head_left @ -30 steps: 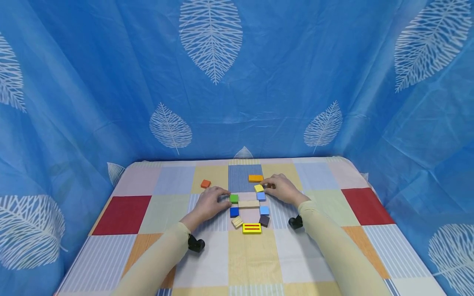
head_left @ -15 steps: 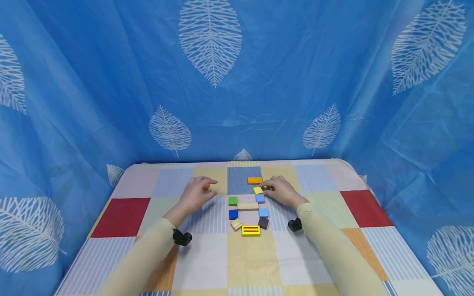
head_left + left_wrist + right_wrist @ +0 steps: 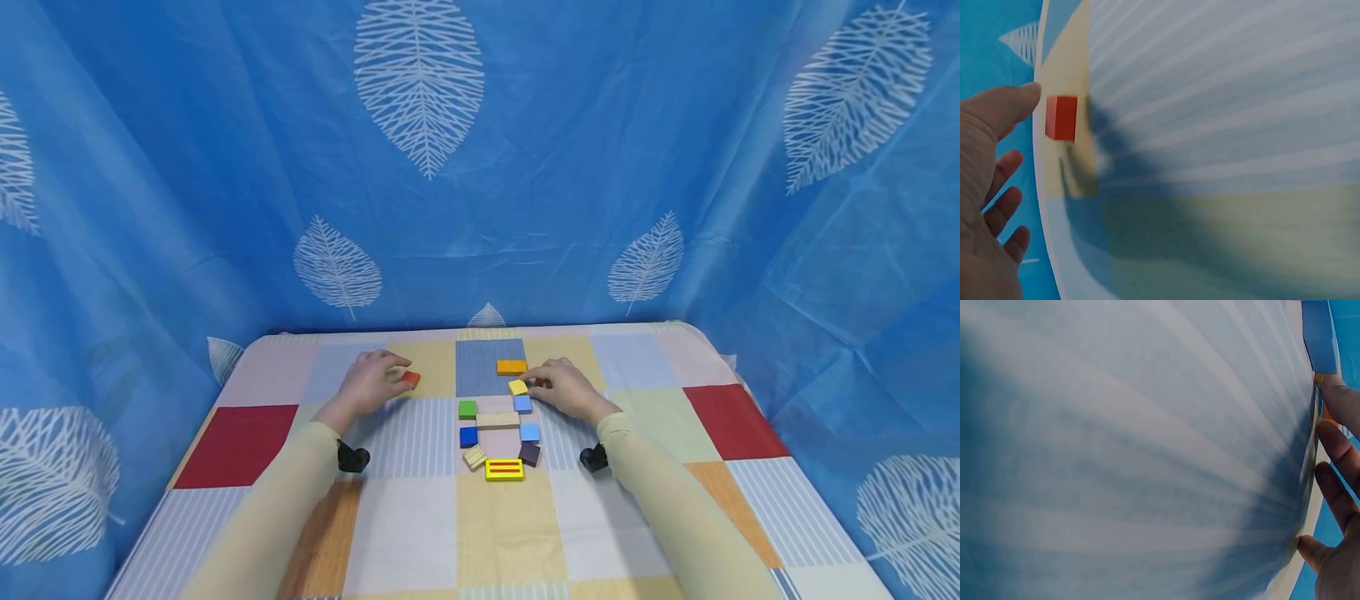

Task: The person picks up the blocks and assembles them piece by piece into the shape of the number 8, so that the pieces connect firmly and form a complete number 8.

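Note:
On the far left of the block layout, my left hand reaches to a red-orange block. Its thumb and fingers are spread beside this block; the left wrist view shows the block on the cloth, with a gap to the nearest digit. My right hand pinches a small yellow block by its right side, just behind a light blue block. In the right wrist view the fingers hide nearly all of the yellow block. An orange block lies behind it.
Between the hands, a wooden bar lies among a green block, a dark blue block and another light blue block. In front are a wooden block, a yellow block with red stripes and a black block.
My left hand has left the green block and moved left and away to the red-orange block. My right hand stays at the yellow block. The view has shifted slightly.

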Motion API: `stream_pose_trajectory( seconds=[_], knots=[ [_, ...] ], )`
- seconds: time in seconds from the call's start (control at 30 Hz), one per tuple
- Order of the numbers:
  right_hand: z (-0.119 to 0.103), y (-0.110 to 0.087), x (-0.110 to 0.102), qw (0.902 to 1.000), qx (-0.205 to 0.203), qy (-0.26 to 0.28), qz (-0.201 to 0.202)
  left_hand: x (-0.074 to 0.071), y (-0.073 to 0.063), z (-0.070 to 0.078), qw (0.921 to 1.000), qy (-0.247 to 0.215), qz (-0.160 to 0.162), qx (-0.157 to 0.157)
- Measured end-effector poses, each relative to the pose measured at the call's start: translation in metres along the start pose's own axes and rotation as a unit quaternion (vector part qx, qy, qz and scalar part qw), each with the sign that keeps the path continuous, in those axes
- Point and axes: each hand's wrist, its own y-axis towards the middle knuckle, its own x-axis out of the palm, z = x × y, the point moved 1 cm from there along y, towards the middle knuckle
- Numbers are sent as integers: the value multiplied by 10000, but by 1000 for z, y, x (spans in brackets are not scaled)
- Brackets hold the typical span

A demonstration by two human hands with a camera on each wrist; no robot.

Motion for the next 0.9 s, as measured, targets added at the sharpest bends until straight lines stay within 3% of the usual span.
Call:
stream_pose_trajectory(
  seconds=[0.47,0.9],
  knots=[
    [2,1,2,10000,-4,23,-74,1,16,-18,9961,-319,-799,-220],
    [4,3,1,9999,101,-99,-62,-3,26,-23,9932,-377,-1070,-265]
  ],
)
